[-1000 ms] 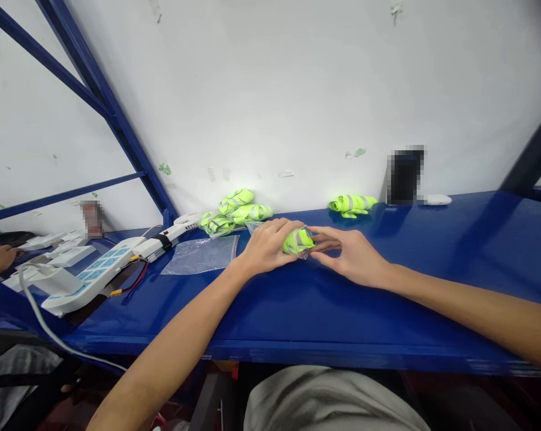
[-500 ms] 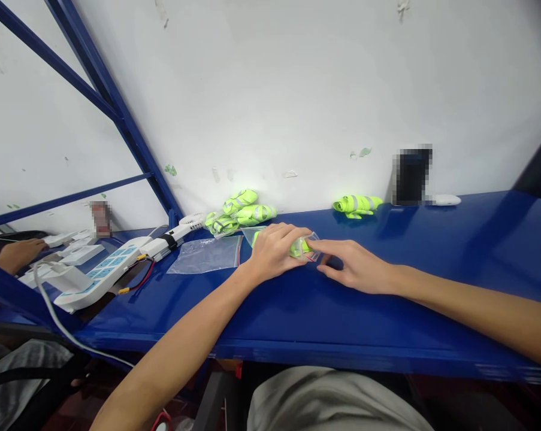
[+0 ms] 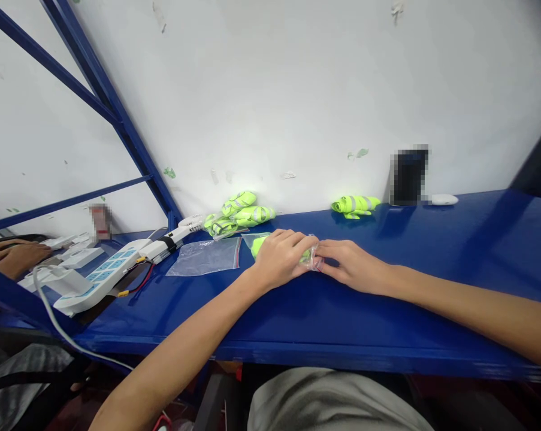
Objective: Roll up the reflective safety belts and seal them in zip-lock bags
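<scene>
My left hand (image 3: 280,258) is wrapped over a clear zip bag (image 3: 314,258) with a neon yellow reflective vest (image 3: 257,246) rolled up inside, holding it against the tabletop. At the bag's right end, by its red strip, my right hand (image 3: 355,266) pinches the plastic between thumb and fingers. Most of the bag is hidden under my left hand. Left of it, a flat zip bag (image 3: 202,257) lies on the table. Behind sits a pile of rolled neon vests (image 3: 252,214), at least one in plastic. A single neon roll (image 3: 355,205) rests farther right, by the wall.
A white power strip (image 3: 108,275) with cables and a white handheld fan (image 3: 184,227) lie at the left of the blue table (image 3: 387,323). A phone-like dark object (image 3: 408,178) leans on the wall near a white oval item (image 3: 443,200). A co-worker's hands (image 3: 21,256) are at far left.
My right hand has closed in on the bag's right end and now pinches it. My left hand has shifted slightly toward me. At far left, a second co-worker's hand has come into view.
</scene>
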Demonstrator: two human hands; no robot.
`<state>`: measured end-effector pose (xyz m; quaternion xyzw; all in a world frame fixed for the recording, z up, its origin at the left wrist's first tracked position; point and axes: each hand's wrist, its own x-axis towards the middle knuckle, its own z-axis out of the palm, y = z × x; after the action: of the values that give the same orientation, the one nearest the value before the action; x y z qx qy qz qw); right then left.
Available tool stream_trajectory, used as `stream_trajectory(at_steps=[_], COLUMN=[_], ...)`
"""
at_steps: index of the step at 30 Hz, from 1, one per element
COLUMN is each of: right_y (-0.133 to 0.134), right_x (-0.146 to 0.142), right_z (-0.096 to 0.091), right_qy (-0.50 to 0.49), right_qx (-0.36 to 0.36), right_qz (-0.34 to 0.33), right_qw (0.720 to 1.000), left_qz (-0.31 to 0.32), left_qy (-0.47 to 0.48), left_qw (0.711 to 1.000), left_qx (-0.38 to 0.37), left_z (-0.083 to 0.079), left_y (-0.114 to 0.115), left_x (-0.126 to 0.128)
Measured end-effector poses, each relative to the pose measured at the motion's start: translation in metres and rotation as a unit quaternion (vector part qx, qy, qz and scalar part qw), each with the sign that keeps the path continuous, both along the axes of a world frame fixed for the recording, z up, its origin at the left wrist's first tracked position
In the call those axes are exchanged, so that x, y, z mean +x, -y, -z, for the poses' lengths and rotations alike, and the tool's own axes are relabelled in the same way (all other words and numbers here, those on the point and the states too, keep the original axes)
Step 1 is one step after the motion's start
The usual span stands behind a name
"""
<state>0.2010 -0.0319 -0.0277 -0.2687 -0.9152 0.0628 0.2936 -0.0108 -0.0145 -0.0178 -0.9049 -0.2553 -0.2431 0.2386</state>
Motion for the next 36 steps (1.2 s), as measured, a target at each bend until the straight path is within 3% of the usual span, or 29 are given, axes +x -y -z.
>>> stream_trajectory(at_steps=[3,6,11,13,18,22,27,31,36], right_y=[0.001,0.004,0.005,0.003,-0.001,-0.007,-0.009,-0.006,-0.001], right_x=[-0.001,-0.004,-0.001,0.001,0.002,0.003,0.004,0.000,-0.006], right_z=[-0.005,-0.013,-0.018,-0.018,-0.020,-0.023,-0.020,-0.015,-0.013], right_qy=[0.034,0.043,-0.060,-0.105,-0.203,-0.232,-0.185,-0.226,-0.219], right_qx=[-0.009,-0.014,0.012,-0.010,-0.094,-0.170,-0.226,-0.240,-0.326], right_qz=[0.001,-0.007,-0.009,0.013,0.084,0.123,0.092,0.054,0.007], right_qw=[0.999,0.999,0.998,0.994,0.971,0.950,0.952,0.942,0.920], left_qz=[-0.014,-0.006,0.047,0.058,0.013,0.052,0.066,0.052,0.014], left_qy=[-0.020,0.034,0.107,0.148,0.232,0.250,0.224,0.218,0.148], left_qw=[0.999,0.997,0.976,0.968,0.951,0.927,0.906,0.916,0.929], left_qx=[-0.031,-0.065,-0.182,-0.194,-0.205,-0.276,-0.352,-0.331,-0.339], left_z=[-0.009,-0.022,-0.034,-0.031,-0.031,-0.042,-0.046,-0.044,-0.059], left_y=[0.003,0.003,-0.004,-0.008,-0.008,-0.002,0.002,0.004,-0.001], left_x=[-0.001,-0.012,-0.036,-0.041,-0.034,-0.024,-0.016,-0.013,-0.007])
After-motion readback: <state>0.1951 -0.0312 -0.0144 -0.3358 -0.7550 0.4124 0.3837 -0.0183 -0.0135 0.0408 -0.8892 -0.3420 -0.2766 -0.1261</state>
